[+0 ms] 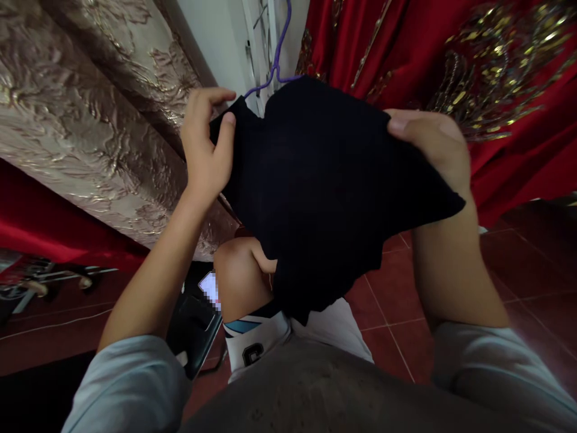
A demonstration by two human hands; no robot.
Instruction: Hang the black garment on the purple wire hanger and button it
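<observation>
A black garment, perhaps a T-shirt (315, 174), hangs spread in front of me on a purple hanger (276, 63), whose hook and shoulders show above the cloth. At its upper left corner, my left hand (210, 141) pinches the fabric with thumb and fingers. My right hand (435, 141) grips the upper right edge, its thumb on the front and its fingers hidden behind. The lower hem falls loosely over my lap.
Beige embossed curtain fabric (103, 126) fills the left side. Red cloth with gold sequins (491, 66) hangs at the right. A white metal stand (261, 42) rises behind the hanger. Beside my leg is a black seat or table (198, 319) with a lit screen (208, 288). Red tiles (392, 300) cover the floor.
</observation>
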